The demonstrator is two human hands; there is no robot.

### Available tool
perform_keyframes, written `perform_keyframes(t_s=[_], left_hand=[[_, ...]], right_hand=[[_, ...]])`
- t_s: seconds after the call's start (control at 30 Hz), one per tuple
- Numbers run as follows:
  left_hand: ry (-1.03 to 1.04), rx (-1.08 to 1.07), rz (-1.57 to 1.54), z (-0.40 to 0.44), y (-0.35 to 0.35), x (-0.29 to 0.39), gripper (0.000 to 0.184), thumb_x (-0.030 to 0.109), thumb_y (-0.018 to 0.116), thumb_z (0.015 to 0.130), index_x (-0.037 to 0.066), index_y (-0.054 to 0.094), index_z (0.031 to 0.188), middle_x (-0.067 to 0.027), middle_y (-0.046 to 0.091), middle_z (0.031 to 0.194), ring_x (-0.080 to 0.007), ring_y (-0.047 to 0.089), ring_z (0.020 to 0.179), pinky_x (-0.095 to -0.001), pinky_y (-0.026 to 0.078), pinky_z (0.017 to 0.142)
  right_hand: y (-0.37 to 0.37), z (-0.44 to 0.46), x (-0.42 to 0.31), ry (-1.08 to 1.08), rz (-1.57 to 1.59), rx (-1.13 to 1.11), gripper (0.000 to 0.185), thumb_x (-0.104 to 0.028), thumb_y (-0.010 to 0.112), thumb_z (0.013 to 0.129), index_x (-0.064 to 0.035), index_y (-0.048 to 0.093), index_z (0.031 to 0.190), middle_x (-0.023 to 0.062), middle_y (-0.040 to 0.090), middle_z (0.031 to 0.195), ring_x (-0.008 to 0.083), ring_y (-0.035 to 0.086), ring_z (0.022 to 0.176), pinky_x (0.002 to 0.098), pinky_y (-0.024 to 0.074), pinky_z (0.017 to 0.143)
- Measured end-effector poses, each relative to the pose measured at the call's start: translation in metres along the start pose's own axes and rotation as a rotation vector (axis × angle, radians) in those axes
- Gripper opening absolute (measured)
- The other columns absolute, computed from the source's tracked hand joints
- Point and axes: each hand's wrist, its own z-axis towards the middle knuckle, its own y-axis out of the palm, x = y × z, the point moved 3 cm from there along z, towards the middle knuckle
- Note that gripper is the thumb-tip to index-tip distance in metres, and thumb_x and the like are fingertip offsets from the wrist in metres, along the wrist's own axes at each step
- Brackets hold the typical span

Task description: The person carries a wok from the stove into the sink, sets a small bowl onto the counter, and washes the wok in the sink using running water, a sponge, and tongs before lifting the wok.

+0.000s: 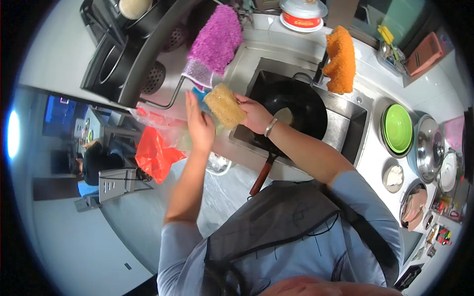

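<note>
My right hand [257, 116], with a bracelet at the wrist, is closed on the end of a tan loofah sponge [225, 106]. Just left of the loofah, my left hand [201, 127] is held up flat with its fingers stretched out; whether it touches the loofah I cannot tell. Beneath my right hand a black wok [303, 111] sits in the metal sink [340, 126]. Its wooden handle [261, 175] points toward my body. A small patch of pale liquid or reflection shows in the wok's bottom.
A purple fuzzy mitt [217, 42] hangs at the rack, and an orange cloth [340, 61] hangs over the faucet. Red and clear plastic bags [155, 153] hang at left. Green bowls [397, 127] and a lidded pot [429, 148] stand on the right counter. A person [101, 163] sits far left.
</note>
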Motion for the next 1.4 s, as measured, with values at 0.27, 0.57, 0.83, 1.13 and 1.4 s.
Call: perform_keyframes(t_s=[0.27, 0.57, 0.83, 1.13, 1.4], left_hand=[[-1.052, -0.507, -1.525, -0.096, 0.092, 0.074, 0.046, 0.021, 0.047, 0.096, 0.004, 0.04, 0.138, -0.0112, 0.048, 0.135, -0.0257, 0.05, 0.122, -0.0403, 0.04, 0.104], [-1.294, -0.678, -1.19, -0.106, 0.152, 0.061, 0.042, 0.019, 0.04, 0.098, 0.006, 0.041, 0.138, -0.0128, 0.049, 0.137, -0.0324, 0.048, 0.126, -0.0505, 0.042, 0.103], [-1.24, -0.773, -1.226, -0.085, 0.185, 0.049, 0.041, 0.021, 0.038, 0.099, 0.003, 0.043, 0.136, -0.0144, 0.051, 0.135, -0.0338, 0.051, 0.123, -0.052, 0.042, 0.103], [-0.108, -1.211, -0.769, -0.04, 0.224, 0.007, 0.043, 0.022, 0.042, 0.097, 0.0, 0.044, 0.134, -0.0164, 0.052, 0.13, -0.0368, 0.053, 0.118, -0.0517, 0.047, 0.096], [-0.345, -1.154, -0.776, -0.031, 0.256, 0.044, 0.038, 0.023, 0.061, 0.084, -0.004, 0.057, 0.11, -0.0243, 0.06, 0.106, -0.0379, 0.061, 0.099, -0.0456, 0.05, 0.086]], right_hand=[[-0.042, -0.142, -0.041, -0.044, -0.692, 0.335, 0.049, -0.016, 0.055, 0.093, -0.0026, 0.045, 0.139, 0.0092, 0.057, 0.129, 0.0176, 0.052, 0.121, 0.0286, 0.0391, 0.102], [-0.148, -0.474, -0.037, -0.184, 0.005, 1.3, 0.04, -0.017, 0.061, 0.087, -0.0017, 0.054, 0.123, 0.0099, 0.067, 0.102, 0.0175, 0.066, 0.083, 0.0307, 0.0535, 0.067], [-0.197, -0.614, -0.085, -0.668, 0.152, 1.574, 0.028, -0.019, 0.052, 0.093, 0.0028, 0.05, 0.111, 0.0149, 0.066, 0.089, 0.0224, 0.067, 0.069, 0.0348, 0.0596, 0.061], [-0.184, -0.619, -0.077, -0.575, -0.063, 1.924, 0.023, -0.008, 0.054, 0.083, 0.0127, 0.064, 0.077, 0.0179, 0.065, 0.061, 0.0223, 0.065, 0.049, 0.0338, 0.0549, 0.047], [-0.049, -0.691, 0.077, -0.716, 0.095, 2.028, 0.035, -0.007, 0.05, 0.086, 0.013, 0.045, 0.113, 0.0226, 0.064, 0.084, 0.028, 0.069, 0.065, 0.0384, 0.0595, 0.054]])
